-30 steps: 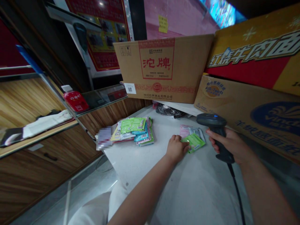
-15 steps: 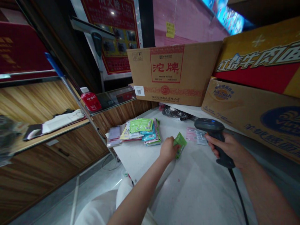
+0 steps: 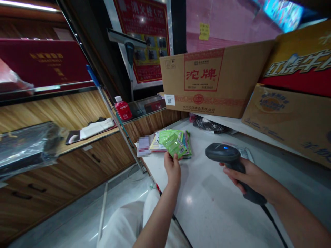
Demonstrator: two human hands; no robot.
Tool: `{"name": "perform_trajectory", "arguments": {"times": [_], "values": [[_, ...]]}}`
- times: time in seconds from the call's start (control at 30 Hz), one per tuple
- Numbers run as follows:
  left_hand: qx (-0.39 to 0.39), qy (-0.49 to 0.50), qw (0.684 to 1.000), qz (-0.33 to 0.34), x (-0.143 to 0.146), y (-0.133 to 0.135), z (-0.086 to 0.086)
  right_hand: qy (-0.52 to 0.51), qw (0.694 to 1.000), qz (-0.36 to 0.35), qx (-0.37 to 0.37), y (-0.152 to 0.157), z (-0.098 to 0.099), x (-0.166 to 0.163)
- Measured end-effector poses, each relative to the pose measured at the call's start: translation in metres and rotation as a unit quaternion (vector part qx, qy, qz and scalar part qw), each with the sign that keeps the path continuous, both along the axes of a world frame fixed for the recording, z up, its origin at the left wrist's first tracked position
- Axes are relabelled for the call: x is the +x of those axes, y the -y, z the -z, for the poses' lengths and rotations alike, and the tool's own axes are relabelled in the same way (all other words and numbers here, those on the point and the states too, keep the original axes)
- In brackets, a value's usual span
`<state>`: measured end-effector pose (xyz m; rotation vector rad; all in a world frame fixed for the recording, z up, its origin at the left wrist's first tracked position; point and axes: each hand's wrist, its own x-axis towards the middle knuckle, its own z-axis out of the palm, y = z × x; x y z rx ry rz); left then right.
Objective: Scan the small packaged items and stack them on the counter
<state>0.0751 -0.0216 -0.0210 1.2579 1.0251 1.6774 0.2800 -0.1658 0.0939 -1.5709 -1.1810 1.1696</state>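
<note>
Pinched at its lower edge in my left hand (image 3: 172, 168) is a green packet (image 3: 174, 144), held up just in front of a pile of flat packets. That pile (image 3: 187, 146) has green, yellow, blue and pink packets and lies at the table's far left. My right hand (image 3: 247, 177) is wrapped round the handle of a black barcode scanner (image 3: 224, 153), whose head points left and shows a small blue light. Its cord (image 3: 274, 220) runs down to the lower right. Behind the scanner, a pale packet (image 3: 247, 153) lies partly hidden on the white table (image 3: 204, 206).
A cardboard carton (image 3: 232, 75) stands at the back, with more boxes (image 3: 287, 110) stacked at the right. A red bottle (image 3: 123, 109) is on the ledge at left. A squeegee (image 3: 126, 41) leans by the poster. Wooden drawers (image 3: 85, 165) line the left side.
My left hand has carried the green packet left, to the front of the pile. My right hand has moved the scanner slightly left and down. The view has turned left.
</note>
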Motion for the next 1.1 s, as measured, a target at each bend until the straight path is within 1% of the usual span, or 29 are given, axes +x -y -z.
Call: {"name": "perform_trajectory", "arguments": {"times": [0.13,0.23,0.37,0.5,0.6,0.67,0.77,0.87,0.97,1.0,1.03,1.1], "values": [[-0.005,-0.02,1.0,-0.02,-0.003,-0.002,0.003,0.029,0.999,-0.03,-0.002,0.004,-0.006,-0.009],[-0.007,-0.042,0.998,-0.036,-0.003,-0.001,0.001,0.034,0.999,-0.039,-0.003,0.006,-0.008,-0.01],[-0.019,-0.061,0.997,-0.037,-0.002,0.002,-0.001,0.037,0.998,-0.049,0.002,0.007,-0.008,-0.008],[0.008,-0.077,0.996,-0.05,-0.002,0.001,0.003,0.033,0.998,-0.054,0.001,0.006,-0.007,-0.009],[0.019,-0.072,0.996,-0.041,-0.002,0.001,0.006,0.021,0.998,-0.056,0.008,0.005,-0.005,-0.012],[0.018,-0.052,0.998,-0.029,-0.002,0.003,0.004,0.013,0.999,-0.05,0.007,0.004,-0.003,-0.015],[0.024,-0.003,0.999,-0.03,-0.007,0.005,-0.006,0.0,0.999,-0.038,0.001,0.0,0.002,-0.022],[0.032,0.032,0.995,-0.086,-0.022,-0.003,-0.022,-0.014,1.0,-0.023,0.013,-0.005,0.012,-0.033],[0.019,0.029,0.988,-0.148,-0.044,-0.023,-0.04,-0.033,0.999,-0.006,0.016,-0.008,0.025,-0.048],[0.008,0.021,0.988,-0.15,-0.051,-0.033,-0.045,-0.043,0.999,-0.002,0.018,-0.008,0.029,-0.053],[-0.005,0.01,0.991,-0.135,-0.057,-0.042,-0.049,-0.061,0.998,-0.005,0.022,-0.008,0.034,-0.058],[-0.037,-0.025,0.995,-0.089,-0.066,-0.061,-0.058,-0.093,0.995,-0.006,0.024,-0.008,0.043,-0.067]]}}
